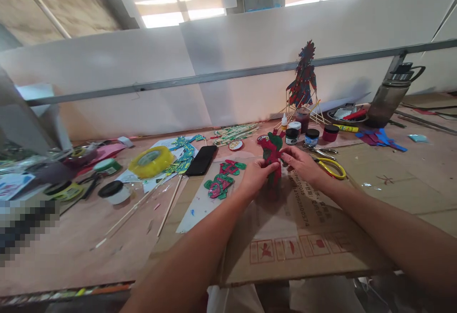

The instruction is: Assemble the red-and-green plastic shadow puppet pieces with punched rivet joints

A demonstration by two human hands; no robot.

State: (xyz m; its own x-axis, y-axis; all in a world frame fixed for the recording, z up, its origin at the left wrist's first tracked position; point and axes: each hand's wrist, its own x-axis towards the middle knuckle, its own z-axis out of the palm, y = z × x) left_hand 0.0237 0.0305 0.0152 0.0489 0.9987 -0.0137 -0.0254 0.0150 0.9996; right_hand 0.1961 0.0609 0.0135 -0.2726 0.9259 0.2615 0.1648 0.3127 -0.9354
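Upright between my two hands is a painted cutout figure (273,147) in red and dark green, above a cardboard sheet (335,241). My left hand (260,174) is closed on its left and lower side, thumb across the front. With fingertips pinched together, my right hand (299,161) holds the figure's right edge. Fingers partly cover the piece. To the left, red and green painted cutout pieces (220,184) lie on a white sheet (194,212).
Paint jars (312,137), yellow-handled scissors (332,167) and a tall bottle (387,96) stand or lie at right. A painted figure on sticks (303,77) rises behind. Leftward are a black phone (201,160), a yellow tape roll (150,161) and thin sticks (235,134).
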